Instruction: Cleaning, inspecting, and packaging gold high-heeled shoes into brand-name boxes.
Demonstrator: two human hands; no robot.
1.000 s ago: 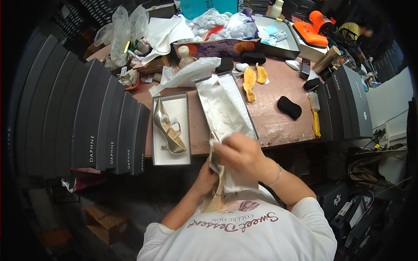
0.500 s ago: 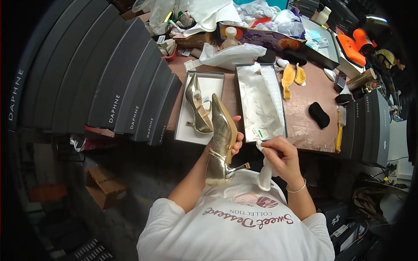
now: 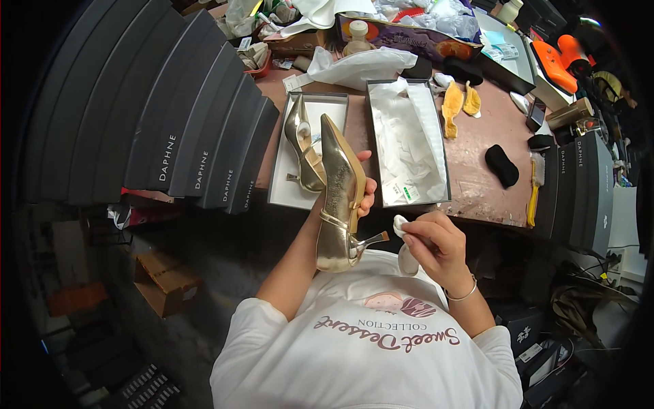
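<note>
As the left hand (image 3: 364, 194) gripped the stiff, light gold heeled shoe (image 3: 338, 198) midway, the right hand (image 3: 436, 249) pinched what seemed a soft white wad (image 3: 400, 225).

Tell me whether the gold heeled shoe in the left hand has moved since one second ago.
Yes. The gold heeled shoe was out of sight a second ago; the left hand now holds it raised beside the open shoebox, where its mate lies.

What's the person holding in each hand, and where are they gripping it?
The left hand grips a gold high-heeled shoe around its middle, sole side, heel toward the person. The right hand pinches a small white cloth at its upper end between thumb and fingers.
</note>
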